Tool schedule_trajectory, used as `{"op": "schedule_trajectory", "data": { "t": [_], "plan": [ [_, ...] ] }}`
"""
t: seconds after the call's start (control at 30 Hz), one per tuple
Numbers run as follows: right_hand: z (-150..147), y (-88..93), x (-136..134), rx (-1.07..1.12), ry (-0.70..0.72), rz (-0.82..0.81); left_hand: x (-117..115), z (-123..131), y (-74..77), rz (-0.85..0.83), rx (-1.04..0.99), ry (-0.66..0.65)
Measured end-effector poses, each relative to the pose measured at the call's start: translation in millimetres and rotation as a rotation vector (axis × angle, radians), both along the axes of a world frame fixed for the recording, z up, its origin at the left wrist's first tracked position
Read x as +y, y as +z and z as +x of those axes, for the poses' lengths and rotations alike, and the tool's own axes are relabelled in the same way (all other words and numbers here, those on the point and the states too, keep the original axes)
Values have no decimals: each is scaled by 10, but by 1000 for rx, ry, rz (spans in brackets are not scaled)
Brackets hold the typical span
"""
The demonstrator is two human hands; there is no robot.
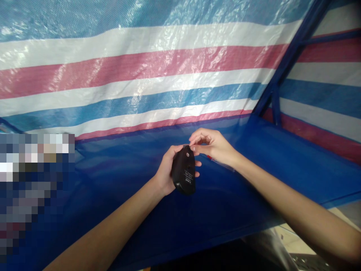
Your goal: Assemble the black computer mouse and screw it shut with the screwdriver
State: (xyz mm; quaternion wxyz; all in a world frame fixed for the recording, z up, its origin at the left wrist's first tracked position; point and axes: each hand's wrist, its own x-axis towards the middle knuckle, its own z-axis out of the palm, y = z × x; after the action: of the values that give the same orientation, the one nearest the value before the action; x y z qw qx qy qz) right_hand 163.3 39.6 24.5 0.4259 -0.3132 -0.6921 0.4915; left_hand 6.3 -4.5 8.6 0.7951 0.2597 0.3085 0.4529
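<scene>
My left hand (pixel 166 175) is wrapped round a black computer mouse (pixel 184 175), held upside down so its underside with a white label faces me. My right hand (pixel 213 145) is at the mouse's top end, with its fingertips pinched together against the edge there. What the fingertips grip, if anything, is too small to make out. Both hands hover above a blue table (pixel 282 158). A thin red-and-clear object (pixel 220 162) lies on the table just under my right wrist, mostly hidden.
A striped blue, white and red tarp (pixel 141 75) hangs behind the table. A blue metal frame (pixel 284 64) rises at the right. A blurred-out patch (pixel 34 188) covers the table's left end. The table's front edge runs low across the view.
</scene>
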Motion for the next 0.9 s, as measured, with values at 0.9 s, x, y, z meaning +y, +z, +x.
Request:
{"op": "schedule_trajectory", "data": {
  "t": [0.9],
  "plan": [
    [39, -26, -37, -157, 25, 252, -18, -5, 43, -71, 19, -32]
  ]
}}
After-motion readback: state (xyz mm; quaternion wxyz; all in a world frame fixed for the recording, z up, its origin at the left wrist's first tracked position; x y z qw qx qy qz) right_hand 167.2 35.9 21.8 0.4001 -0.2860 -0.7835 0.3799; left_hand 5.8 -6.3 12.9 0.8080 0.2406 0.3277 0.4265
